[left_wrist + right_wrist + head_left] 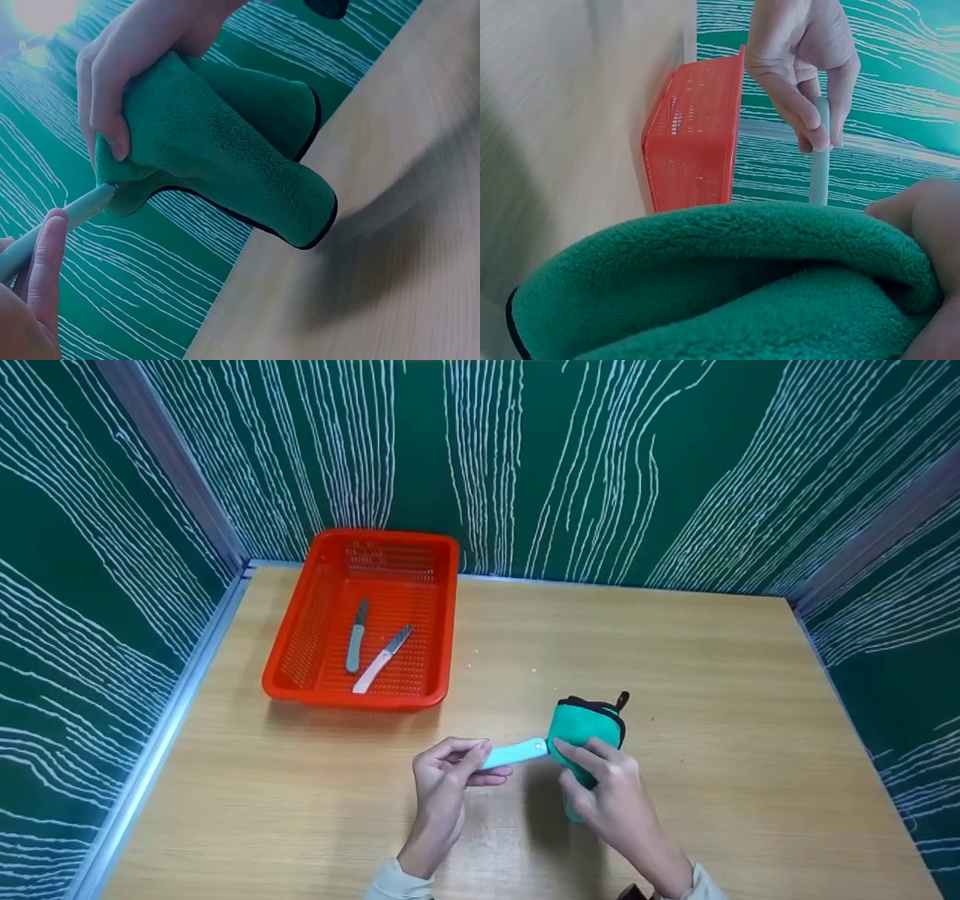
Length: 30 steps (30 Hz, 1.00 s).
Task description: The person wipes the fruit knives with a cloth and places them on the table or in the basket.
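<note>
My left hand pinches the light turquoise handle of a knife between thumb and fingers. A green towel with black edging is folded around the blade end, so the blade itself is hidden. My right hand grips the towel over that end, its fingers pressing the cloth. In the left wrist view the towel hangs down in folds above the table. The right wrist view shows the knife handle running from the left fingers to behind the fluffy cloth.
A red plastic basket stands at the back left of the wooden table. Inside lie a knife with a grey-green handle and one with a pale pink handle. Green panels with white lines surround the table.
</note>
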Each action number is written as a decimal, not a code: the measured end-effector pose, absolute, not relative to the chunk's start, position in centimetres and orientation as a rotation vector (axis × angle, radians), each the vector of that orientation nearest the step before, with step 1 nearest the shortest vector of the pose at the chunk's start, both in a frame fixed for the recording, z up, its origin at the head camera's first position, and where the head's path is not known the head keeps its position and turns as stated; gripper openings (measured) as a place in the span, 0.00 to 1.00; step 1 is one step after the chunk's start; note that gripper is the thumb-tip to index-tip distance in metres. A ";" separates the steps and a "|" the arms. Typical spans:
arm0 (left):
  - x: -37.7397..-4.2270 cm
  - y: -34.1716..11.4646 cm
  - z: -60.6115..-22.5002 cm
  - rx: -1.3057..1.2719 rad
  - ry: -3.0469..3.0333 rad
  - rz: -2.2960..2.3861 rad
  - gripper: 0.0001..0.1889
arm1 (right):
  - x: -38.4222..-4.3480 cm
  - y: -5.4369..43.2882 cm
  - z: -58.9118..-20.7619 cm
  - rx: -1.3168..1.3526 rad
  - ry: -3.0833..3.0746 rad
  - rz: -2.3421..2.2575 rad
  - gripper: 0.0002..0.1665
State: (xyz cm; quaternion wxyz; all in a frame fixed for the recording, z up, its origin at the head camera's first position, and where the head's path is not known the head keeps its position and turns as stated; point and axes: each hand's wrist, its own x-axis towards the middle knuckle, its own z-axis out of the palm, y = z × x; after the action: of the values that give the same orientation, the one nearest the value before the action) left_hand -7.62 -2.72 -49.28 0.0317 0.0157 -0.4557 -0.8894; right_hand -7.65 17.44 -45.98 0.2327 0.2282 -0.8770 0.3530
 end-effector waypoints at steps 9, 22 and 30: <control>-7.8 -3.4 -49.3 0.045 -1.429 -2.737 0.12 | -8.0 19.0 -45.8 0.511 -2.516 0.929 0.19; -8.1 -5.1 -49.5 0.088 -1.506 -2.854 0.12 | -8.1 22.5 -45.3 0.420 -2.468 0.861 0.18; -8.4 -5.9 -48.9 0.157 -1.563 -2.913 0.14 | -7.8 23.2 -45.1 0.355 -2.502 0.887 0.17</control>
State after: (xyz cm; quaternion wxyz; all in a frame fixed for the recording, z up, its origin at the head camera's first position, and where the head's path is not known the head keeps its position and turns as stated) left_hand -8.44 -5.88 -48.90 -0.0838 0.0474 -0.4708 -0.8770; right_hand -7.80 23.15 -45.11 0.2297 0.1289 -0.9092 0.3225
